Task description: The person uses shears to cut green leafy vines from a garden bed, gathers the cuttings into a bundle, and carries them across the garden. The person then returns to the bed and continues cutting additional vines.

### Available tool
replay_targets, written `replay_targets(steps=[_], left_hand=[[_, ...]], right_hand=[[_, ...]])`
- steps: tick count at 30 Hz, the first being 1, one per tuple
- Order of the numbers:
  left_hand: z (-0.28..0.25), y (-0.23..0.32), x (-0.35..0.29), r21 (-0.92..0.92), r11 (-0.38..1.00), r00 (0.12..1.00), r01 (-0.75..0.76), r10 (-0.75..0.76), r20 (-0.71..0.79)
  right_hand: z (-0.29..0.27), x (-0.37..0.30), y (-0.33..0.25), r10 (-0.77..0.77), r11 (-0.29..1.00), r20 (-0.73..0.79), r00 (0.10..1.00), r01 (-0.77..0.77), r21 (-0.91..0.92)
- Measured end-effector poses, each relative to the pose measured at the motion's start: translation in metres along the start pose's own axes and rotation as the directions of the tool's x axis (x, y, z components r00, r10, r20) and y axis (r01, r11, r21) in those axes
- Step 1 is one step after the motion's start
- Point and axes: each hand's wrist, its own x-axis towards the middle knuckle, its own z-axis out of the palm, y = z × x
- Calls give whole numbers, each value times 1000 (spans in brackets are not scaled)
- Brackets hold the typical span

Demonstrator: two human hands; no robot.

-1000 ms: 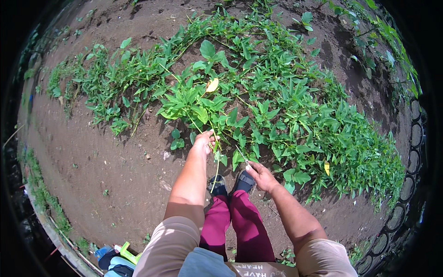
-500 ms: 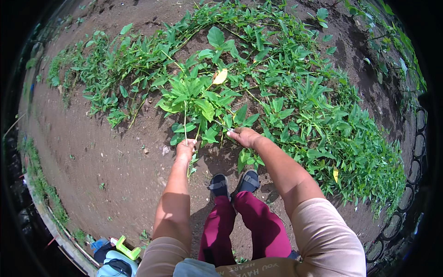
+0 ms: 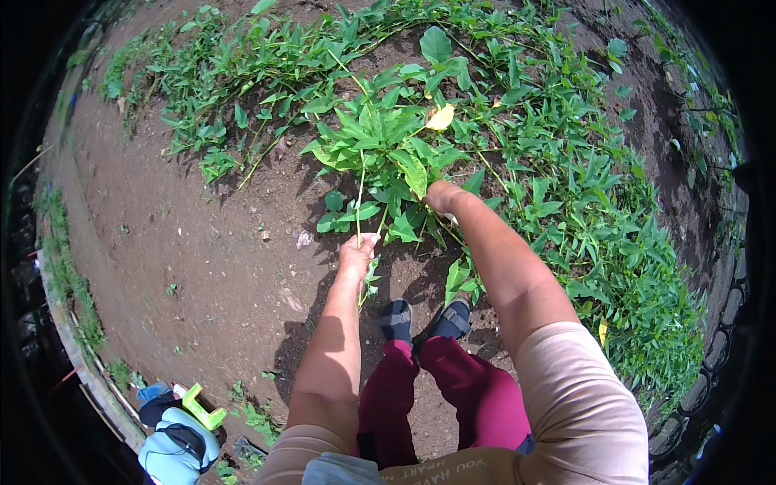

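My left hand [image 3: 356, 252] is closed around several long pale-green vine stems [image 3: 360, 198], whose leafy tops [image 3: 368, 145] stand up beyond it. A few leaves hang from the stems below the fist. My right hand [image 3: 443, 198] reaches in among the leaves to the right of the bunch. Leaves cover its fingertips. Under its palm shows a small whitish piece [image 3: 450, 218] of something it grips, too hidden to name. A yellow leaf [image 3: 440, 118] lies just beyond that hand.
Leafy vines [image 3: 606, 234] spread over the brown soil [image 3: 202, 267] ahead and to the right. My sandalled feet [image 3: 449, 320] stand close to the plants. At the lower left lie a light-blue bundle [image 3: 174, 444] and a lime-green plastic thing [image 3: 202, 408]. Dark tyre-like rings [image 3: 695, 394] edge the right.
My right hand has moved forward from the lower stems into the foliage, and its fingertips are now covered. The left hand keeps its grip on the stems. The view has shifted slightly.
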Motion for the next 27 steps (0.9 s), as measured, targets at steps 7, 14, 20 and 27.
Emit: replay_targets(steps=[7, 14, 20, 27], left_hand=[[7, -6, 0, -18, 999, 1000, 31, -31, 4], [14, -22, -12, -41, 997, 998, 57, -57, 19], [0, -15, -75, -135, 980, 988, 149, -152, -13], [19, 12, -154, -104, 993, 937, 56, -16, 349]], right_hand=[[-12, -10, -16, 69, 994, 41, 997, -65, -87], [-11, -24, -2, 154, 988, -17, 988, -154, -33], [12, -119, 28, 180, 747, 286, 941, -320, 583], [41, -224, -10, -359, -190, 201, 911, -282, 940]])
